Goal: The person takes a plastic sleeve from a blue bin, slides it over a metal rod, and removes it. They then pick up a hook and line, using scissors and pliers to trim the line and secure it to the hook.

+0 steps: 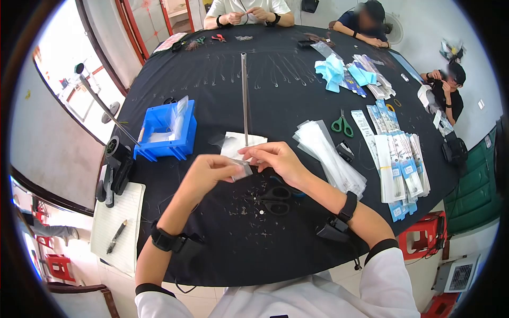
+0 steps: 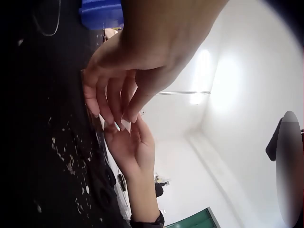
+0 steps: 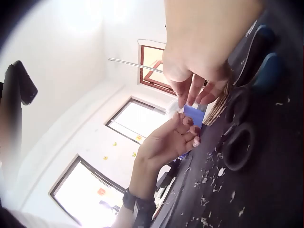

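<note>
In the head view my left hand [image 1: 209,174] pinches a small clear plastic bag [image 1: 242,170] between thumb and fingers. My right hand [image 1: 278,159] comes in from the other side, its bent fingertips close to the bag; whether they pinch anything I cannot tell. A pale corner [image 2: 126,124] shows at the left thumb in the left wrist view, with the right hand [image 2: 127,147] just beyond. A white pad [image 1: 233,142] lies behind the hands, near the foot of an upright metal rod [image 1: 245,95]. Black-handled scissors [image 1: 277,208] lie below the hands.
Left stand a blue bin [image 1: 183,143], a stapler [image 1: 110,185] and a notebook [image 1: 135,212] with a pen [image 1: 117,237]. Right lie clear sleeves [image 1: 334,164], green scissors [image 1: 343,126] and printed packets [image 1: 405,164]. Thin loops [image 1: 273,71] are spread farther back. Other people sit around the table.
</note>
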### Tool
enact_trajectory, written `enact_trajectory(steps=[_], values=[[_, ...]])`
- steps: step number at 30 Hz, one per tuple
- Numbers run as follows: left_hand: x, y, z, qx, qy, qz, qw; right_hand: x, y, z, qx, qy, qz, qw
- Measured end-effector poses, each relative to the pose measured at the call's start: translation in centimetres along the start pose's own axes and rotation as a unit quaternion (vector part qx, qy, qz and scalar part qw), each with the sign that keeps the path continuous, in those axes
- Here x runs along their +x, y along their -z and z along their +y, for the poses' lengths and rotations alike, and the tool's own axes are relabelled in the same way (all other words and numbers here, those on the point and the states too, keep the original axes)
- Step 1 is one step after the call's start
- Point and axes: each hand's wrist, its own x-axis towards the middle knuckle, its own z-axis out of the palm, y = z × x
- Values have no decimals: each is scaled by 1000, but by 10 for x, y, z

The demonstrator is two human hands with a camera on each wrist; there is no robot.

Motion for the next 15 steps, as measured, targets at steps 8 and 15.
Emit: enact_trajectory(steps=[8, 15], values=[[26, 20, 99, -3, -255, 178, 951, 3, 2, -6, -58, -29, -20, 998], [50, 8, 126, -58, -286, 180, 939, 2, 3, -10, -78, -35, -32, 996]])
